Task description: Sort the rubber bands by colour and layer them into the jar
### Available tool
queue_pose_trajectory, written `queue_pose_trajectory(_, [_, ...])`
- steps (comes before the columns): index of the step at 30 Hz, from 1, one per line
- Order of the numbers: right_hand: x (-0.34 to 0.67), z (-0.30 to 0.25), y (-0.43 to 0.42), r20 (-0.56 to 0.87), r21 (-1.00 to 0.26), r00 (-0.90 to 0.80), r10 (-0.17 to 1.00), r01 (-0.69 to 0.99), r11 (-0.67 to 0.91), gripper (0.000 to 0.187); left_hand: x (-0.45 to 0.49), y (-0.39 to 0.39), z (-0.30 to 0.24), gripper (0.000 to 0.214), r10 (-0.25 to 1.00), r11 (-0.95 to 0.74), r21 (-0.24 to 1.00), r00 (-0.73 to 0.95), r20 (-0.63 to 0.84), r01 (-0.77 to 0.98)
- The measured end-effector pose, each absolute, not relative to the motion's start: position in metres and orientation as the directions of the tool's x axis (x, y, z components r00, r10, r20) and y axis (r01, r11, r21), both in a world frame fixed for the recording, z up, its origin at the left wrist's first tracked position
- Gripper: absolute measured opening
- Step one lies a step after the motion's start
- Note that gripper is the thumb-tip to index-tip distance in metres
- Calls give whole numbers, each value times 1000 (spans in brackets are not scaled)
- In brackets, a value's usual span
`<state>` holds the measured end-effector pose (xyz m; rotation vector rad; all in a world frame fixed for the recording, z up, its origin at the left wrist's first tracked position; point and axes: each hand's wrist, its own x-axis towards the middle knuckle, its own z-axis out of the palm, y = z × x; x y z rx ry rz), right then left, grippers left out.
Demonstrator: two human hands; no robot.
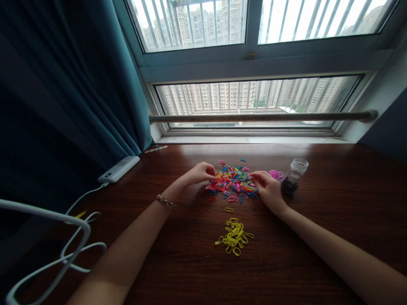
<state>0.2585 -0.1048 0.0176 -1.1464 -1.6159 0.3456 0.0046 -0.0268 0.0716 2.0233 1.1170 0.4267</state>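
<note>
A loose pile of small multicoloured rubber bands lies on the dark wooden table. At the pile's left edge is my left hand, its fingers curled and the tips brought together against the bands. My right hand reaches in from the opposite side, thumb and fingers pinched at the pile's right edge. What either hand pinches, if anything, is too small to make out. Closer to me sits a separate heap of yellow rubber bands, with one yellow band lying between it and the big pile.
A clear jar with dark contents stands right of my right hand, beside a pink lid. On the left, a white power bank has a white cable attached near the blue curtain. A window with a rail is behind the table.
</note>
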Motion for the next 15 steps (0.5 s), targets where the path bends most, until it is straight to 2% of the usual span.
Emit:
queue_pose_trajectory(5, [258,16,-104,573,-736,62,817,479,479,16,11,-35,77,26,756,-279,812,639,-144,513])
queue_pose_trajectory(10, [257,19,-105,565,-750,53,823,447,487,14,29,-64,87,17,509,-253,831,799,-321,495])
queue_pose_trajectory(15, [257,17,-105,547,-772,83,833,433,465,14,50,-92,83,16,314,-212,835,844,-434,508])
